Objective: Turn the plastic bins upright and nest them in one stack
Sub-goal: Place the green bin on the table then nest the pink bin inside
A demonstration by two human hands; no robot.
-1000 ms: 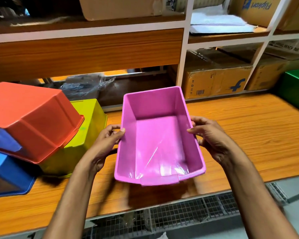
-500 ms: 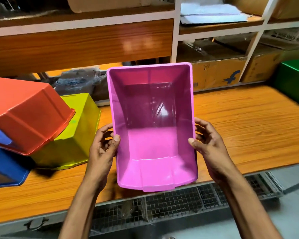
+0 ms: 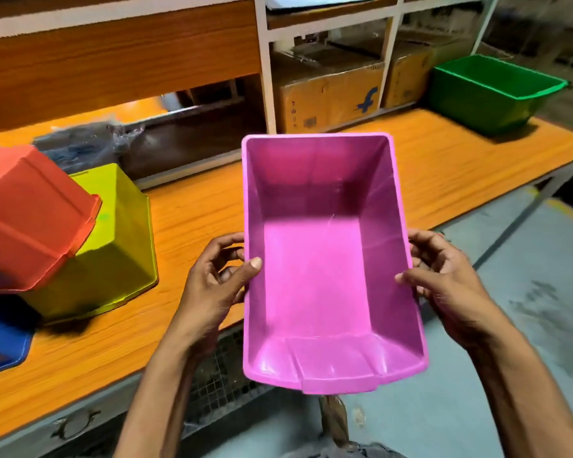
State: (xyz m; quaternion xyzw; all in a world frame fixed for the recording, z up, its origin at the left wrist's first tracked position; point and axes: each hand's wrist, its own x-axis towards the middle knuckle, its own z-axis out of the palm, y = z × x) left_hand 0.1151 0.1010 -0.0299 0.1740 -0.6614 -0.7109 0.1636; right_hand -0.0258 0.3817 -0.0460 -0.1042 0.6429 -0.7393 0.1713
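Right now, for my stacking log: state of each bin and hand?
pink bin: held, opening facing camera.
green bin: upright on table.
yellow bin: overturned on table.
orange bin: overturned, leaning on yellow bin.
blue bin: mostly cropped, unclear.
left hand: grips pink bin.
right hand: grips pink bin.

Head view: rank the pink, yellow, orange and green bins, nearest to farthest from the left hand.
1. pink bin, gripped by the left hand.
2. yellow bin, just left of it.
3. orange bin, farther left.
4. green bin, far right, at the back.
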